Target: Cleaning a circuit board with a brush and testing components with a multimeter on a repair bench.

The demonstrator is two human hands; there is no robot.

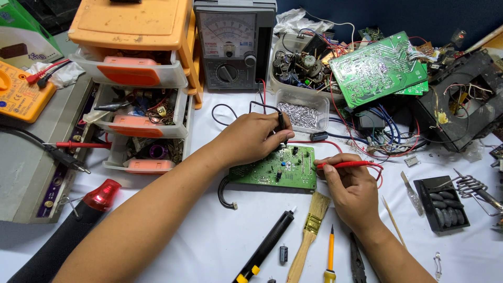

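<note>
Two hands: both are working over a small green circuit board (273,167) lying flat on the white table (209,246), near centre.
Left hand (251,139): is closing its fingers around a black probe (282,126), pinching it and holding the tip down at the far edge of the board.
Right hand (352,189): is gripping a red probe (343,164) between thumb and fingers, the probe lying almost level with its tip pointing left at the board's right edge.
Leads: a black wire (230,108) and a red wire (325,142) are running from the probes toward the far side, where an analogue meter (234,44) is standing upright.
Near the board: a wooden brush (310,228), a black pen-shaped tool (267,246), a yellow-handled screwdriver (330,254) and dark pliers (358,262) are lying on the near side, between the forearms.
Left side: an orange drawer unit (139,78) is sitting with two drawers pulled open; a yellow multimeter (18,94) is resting farther left.
Far right: a larger green board (374,68) is leaning on a heap of wires and parts; a clear tub of small metal pieces (303,111) is sitting just beyond the left hand.
Right side: a black tray (441,203) is lying well apart from the right hand.
</note>
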